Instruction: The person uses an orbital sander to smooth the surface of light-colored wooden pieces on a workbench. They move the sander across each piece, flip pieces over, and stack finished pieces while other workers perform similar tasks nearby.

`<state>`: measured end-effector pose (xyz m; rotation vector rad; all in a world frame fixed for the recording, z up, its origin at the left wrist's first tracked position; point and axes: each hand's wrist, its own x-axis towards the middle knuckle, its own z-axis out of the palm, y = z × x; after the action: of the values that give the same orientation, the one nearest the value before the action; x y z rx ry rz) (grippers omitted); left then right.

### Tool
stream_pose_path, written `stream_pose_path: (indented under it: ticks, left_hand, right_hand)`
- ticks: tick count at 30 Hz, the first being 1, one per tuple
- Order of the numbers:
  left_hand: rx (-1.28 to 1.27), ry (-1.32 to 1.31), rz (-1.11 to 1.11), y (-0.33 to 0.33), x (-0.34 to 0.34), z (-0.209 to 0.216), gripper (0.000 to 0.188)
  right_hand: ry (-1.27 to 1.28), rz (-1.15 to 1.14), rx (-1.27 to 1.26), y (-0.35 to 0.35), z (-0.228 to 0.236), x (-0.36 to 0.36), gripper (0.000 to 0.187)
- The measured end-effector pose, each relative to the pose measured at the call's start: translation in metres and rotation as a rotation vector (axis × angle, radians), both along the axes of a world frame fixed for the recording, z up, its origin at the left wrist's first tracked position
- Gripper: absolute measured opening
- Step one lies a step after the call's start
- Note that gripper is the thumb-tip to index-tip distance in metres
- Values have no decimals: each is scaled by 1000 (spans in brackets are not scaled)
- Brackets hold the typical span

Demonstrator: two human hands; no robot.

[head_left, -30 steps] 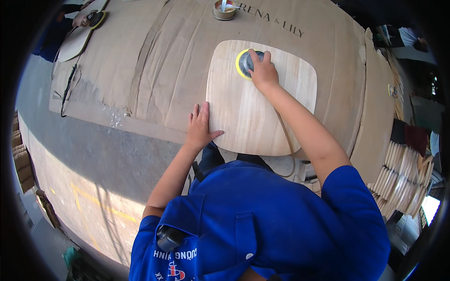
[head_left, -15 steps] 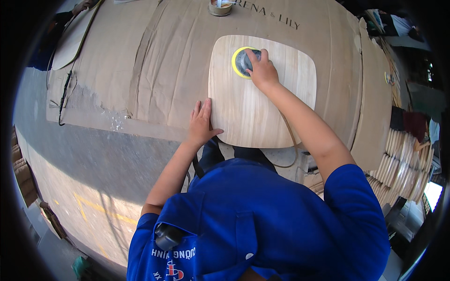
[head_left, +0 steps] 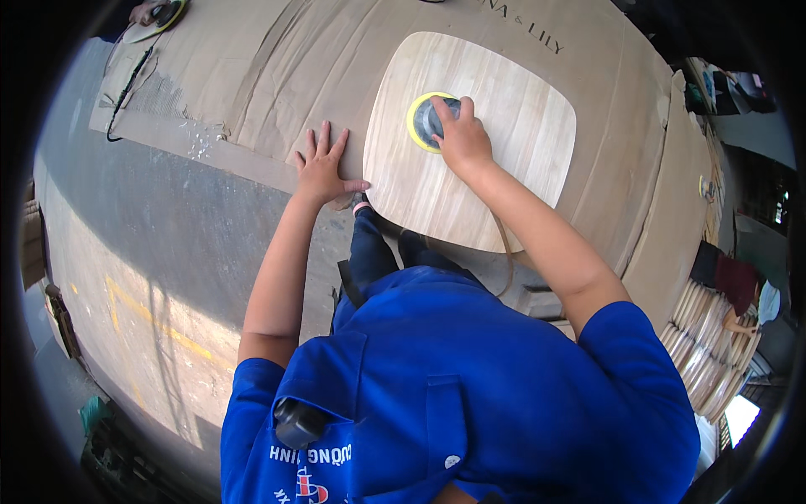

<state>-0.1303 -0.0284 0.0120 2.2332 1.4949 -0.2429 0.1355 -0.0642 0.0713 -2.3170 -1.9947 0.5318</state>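
A pale wooden panel [head_left: 504, 109] with rounded corners lies flat on a bench covered in brown cardboard [head_left: 277, 76]. My right hand [head_left: 460, 139] grips a round sander with a yellow pad [head_left: 426, 120], pressed onto the panel's left half. My left hand [head_left: 322, 166] lies flat with fingers spread on the cardboard, its thumb touching the panel's left edge. My blue shirt fills the lower part of the view.
A second sander on a round board [head_left: 155, 15] sits at the bench's far left with a black cable [head_left: 126, 84]. Stacks of similar wooden panels [head_left: 709, 353] stand at the right. Grey concrete floor [head_left: 151, 252] with a yellow line lies to the left.
The sander and my right hand have shifted slightly left and nearer on the panel. My left hand stays flat at the panel's edge. The view has tilted.
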Motion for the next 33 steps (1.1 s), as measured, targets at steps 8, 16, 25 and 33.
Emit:
stream_pose_path:
  ticks: [8, 16, 25, 33]
  left_hand:
    - [26, -40, 52, -11, 0, 3, 110]
    - [-276, -973, 646, -96, 11, -2, 42]
    - [-1104, -1450, 1147, -125, 22, -6, 84]
    - [-1250, -1520, 1102, -124, 7, -14, 100]
  right_hand:
    - [-16, -48, 56, 43, 1, 25, 61]
    - [-67, -47, 62, 34, -4, 25, 65]
    - [39, 249, 29, -63, 8, -26, 65]
    - [8, 519, -5, -58, 8, -61, 60]
